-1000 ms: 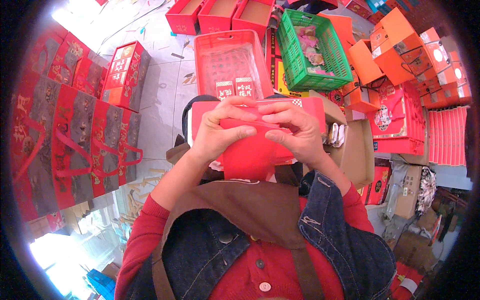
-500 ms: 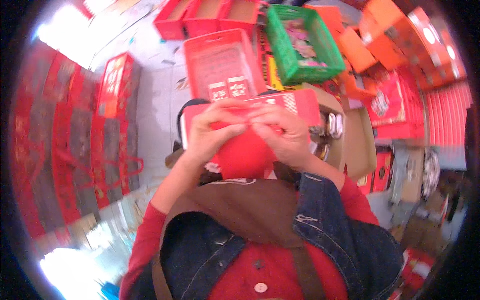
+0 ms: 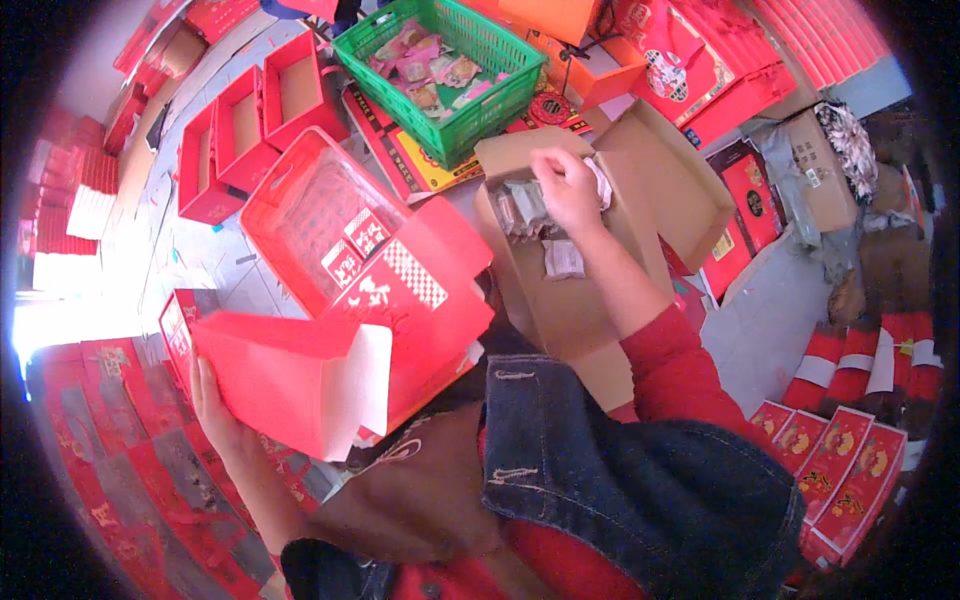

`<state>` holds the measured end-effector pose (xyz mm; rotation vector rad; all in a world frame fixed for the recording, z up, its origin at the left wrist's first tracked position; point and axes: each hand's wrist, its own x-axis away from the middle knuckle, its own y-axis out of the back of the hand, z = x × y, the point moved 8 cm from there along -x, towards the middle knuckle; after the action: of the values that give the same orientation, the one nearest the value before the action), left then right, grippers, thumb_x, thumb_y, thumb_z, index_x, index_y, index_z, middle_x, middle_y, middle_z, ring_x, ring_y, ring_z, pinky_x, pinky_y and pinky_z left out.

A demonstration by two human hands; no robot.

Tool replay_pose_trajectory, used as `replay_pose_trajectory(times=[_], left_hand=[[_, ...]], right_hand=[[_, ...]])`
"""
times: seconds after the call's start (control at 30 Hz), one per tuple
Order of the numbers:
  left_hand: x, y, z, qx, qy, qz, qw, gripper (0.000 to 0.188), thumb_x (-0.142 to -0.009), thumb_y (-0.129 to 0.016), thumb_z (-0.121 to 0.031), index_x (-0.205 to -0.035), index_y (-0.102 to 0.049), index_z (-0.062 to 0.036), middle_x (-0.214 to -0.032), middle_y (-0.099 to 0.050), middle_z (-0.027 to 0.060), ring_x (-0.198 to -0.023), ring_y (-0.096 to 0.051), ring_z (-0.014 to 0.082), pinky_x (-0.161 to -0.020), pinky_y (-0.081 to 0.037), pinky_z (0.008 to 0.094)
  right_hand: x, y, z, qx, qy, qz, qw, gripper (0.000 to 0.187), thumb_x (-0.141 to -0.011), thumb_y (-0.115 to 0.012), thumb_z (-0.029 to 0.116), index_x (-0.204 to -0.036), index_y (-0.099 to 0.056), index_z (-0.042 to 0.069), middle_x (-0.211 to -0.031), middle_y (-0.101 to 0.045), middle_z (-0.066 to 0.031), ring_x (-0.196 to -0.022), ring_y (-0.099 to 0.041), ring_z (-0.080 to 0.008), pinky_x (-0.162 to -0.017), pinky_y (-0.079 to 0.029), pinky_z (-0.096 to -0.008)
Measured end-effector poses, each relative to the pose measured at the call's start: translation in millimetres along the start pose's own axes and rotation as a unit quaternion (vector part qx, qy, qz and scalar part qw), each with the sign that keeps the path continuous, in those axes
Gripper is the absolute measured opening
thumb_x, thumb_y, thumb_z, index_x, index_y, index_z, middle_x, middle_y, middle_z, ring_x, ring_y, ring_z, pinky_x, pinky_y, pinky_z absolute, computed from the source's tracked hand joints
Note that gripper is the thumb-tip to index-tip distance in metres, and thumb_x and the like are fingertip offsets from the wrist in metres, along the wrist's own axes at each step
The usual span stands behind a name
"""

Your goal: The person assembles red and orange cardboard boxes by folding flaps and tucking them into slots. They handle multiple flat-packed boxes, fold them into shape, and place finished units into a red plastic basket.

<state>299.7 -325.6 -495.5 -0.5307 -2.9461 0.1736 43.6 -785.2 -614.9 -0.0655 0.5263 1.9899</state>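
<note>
My left hand grips the left side of a red paper box, tilted, with a white inner flap at its right end. Beneath it on my lap lies a larger red carton with a checkered patch and white lettering. My right hand is over an open brown cardboard box, its fingers curled together. Whatever they may hold is hidden. Small wrapped packets lie in that box beside the hand, and a pale pink packet lies below it.
A red plastic tray holds two red-and-white cards. Behind it stand red open boxes and a green crate of small packets. Orange boxes and red gift boxes are at the far right. Red packages lie at the near right.
Both hands were together at the red box; now they are apart. My left hand holds the box at the left, and my right hand has moved over the cardboard box. The view has turned right.
</note>
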Motion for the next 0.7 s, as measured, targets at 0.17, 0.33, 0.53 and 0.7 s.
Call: replay_pose_trajectory(times=[0.17,0.33,0.53,0.7], left_hand=[[39,-9,29,-0.164,0.001,-0.118,0.979,0.041,-0.096,-0.045,-0.020,-0.131,-0.043,0.0016,-0.124,-0.053,0.0110,-0.109,-0.054,0.0202,-0.092,-0.045,0.0324],[42,-16,38,-0.204,0.076,-0.046,0.975,0.042,-0.094,-0.047,-0.017,-0.132,-0.042,0.0016,-0.128,-0.049,0.0111,-0.115,-0.050,0.0194,-0.096,-0.041,0.0321],[29,-45,31,-0.225,0.150,0.069,0.960,0.055,-0.091,-0.051,-0.017,-0.139,-0.032,0.0000,-0.132,-0.046,0.0095,-0.119,-0.045,0.0146,-0.100,-0.035,0.0293],[22,-41,29,-0.189,0.122,0.030,0.974,0.048,-0.095,-0.048,-0.020,-0.137,-0.036,-0.0008,-0.126,-0.050,0.0079,-0.114,-0.047,0.0119,-0.098,-0.037,0.0279]], right_hand=[[15,36,-213,0.351,-0.150,-0.068,0.922,0.030,-0.072,-0.067,0.020,-0.093,-0.062,-0.001,-0.096,-0.062,-0.0202,-0.091,-0.059,-0.0341,-0.083,-0.047,-0.0426],[8,-2,-270,0.405,-0.243,0.104,0.875,0.048,-0.071,-0.070,0.032,-0.102,-0.059,-0.003,-0.105,-0.059,-0.0240,-0.101,-0.057,-0.0369,-0.089,-0.045,-0.0438],[-18,12,-268,0.454,-0.245,0.156,0.843,0.058,-0.077,-0.059,0.046,-0.109,-0.061,-0.001,-0.103,-0.064,-0.0197,-0.090,-0.062,-0.0297,-0.078,-0.047,-0.0431],[-22,56,-143,-0.081,-0.208,0.069,0.972,0.035,-0.087,-0.056,0.026,-0.104,-0.061,-0.005,-0.099,-0.064,-0.0126,-0.091,-0.062,-0.0186,-0.073,-0.050,-0.0305]])
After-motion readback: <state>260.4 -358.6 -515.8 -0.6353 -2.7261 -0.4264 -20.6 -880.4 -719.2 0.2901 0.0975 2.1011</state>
